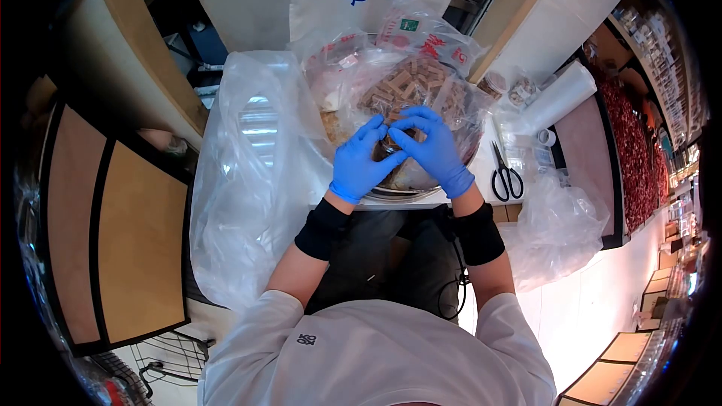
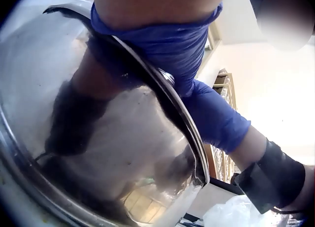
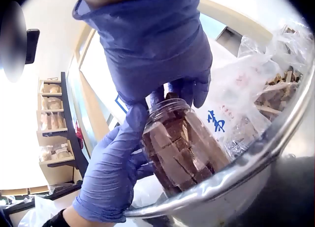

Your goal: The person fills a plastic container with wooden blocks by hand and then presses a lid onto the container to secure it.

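Note:
Both hands wear blue gloves and meet over a large metal basin (image 1: 402, 195). A clear jar (image 3: 184, 150), packed with flat brown pieces, tilts above the basin rim in the right wrist view. My left hand (image 1: 356, 164) grips the jar near its mouth, thumb at the rim. Over the open mouth, my right hand (image 1: 438, 152) points its fingers down and pinches a dark brown piece (image 3: 172, 95); fingers partly hide it. Beyond the hands, a pile of brown pieces (image 1: 406, 90) lies in clear plastic in the basin. The left wrist view shows mainly the basin's shiny wall (image 2: 133, 123).
Black-handled scissors (image 1: 507, 173) lie right of the basin. Behind them are a plastic roll (image 1: 560, 98) and small clear containers (image 1: 521, 92). A large clear plastic bag (image 1: 241, 180) covers the left side; another crumpled bag (image 1: 560, 225) hangs at the right edge.

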Demonstrator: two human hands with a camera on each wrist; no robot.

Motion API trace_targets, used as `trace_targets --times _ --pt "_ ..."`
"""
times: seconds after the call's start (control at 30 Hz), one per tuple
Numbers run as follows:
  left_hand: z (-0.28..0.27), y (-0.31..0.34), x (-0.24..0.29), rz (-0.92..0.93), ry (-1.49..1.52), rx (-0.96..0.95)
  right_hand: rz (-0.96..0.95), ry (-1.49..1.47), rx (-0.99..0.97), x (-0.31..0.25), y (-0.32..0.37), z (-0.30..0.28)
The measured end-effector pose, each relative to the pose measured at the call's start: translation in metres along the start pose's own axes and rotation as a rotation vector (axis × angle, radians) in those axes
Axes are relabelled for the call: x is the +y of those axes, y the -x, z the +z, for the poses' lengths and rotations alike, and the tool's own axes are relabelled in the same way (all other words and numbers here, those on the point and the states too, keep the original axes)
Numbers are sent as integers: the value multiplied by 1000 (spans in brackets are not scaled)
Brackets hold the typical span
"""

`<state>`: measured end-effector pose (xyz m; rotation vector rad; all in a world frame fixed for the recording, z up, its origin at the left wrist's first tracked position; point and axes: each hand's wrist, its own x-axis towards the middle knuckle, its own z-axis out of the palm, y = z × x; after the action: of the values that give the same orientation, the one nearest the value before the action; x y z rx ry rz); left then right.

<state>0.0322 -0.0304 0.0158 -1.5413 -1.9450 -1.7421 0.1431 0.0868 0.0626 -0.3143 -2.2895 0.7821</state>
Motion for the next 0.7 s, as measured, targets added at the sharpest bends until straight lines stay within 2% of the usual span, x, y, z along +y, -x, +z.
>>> trace_targets --times 0.13,0.23,0.3,0.4,0.5,0.63,0.7 --pt "-2 0 4 31 -30 16 119 -24 -41 0 -3 -6" --pt "-1 0 3 26 -41 14 46 83 -44 -1 -6 -6" --pt "-1 0 2 17 -48 9 -30 351 -3 -5 -8 -6" --pt "-2 -3 4 37 -71 14 -39 452 -3 -9 -9 -10" --pt "-3 -6 8 50 -101 -25 48 380 -58 -12 -11 -14" --pt "-1 -5 5 88 -138 -44 60 325 -70 -7 -10 -19" --pt "-2 -5 6 82 -137 -57 219 310 -71 -8 -8 -22"
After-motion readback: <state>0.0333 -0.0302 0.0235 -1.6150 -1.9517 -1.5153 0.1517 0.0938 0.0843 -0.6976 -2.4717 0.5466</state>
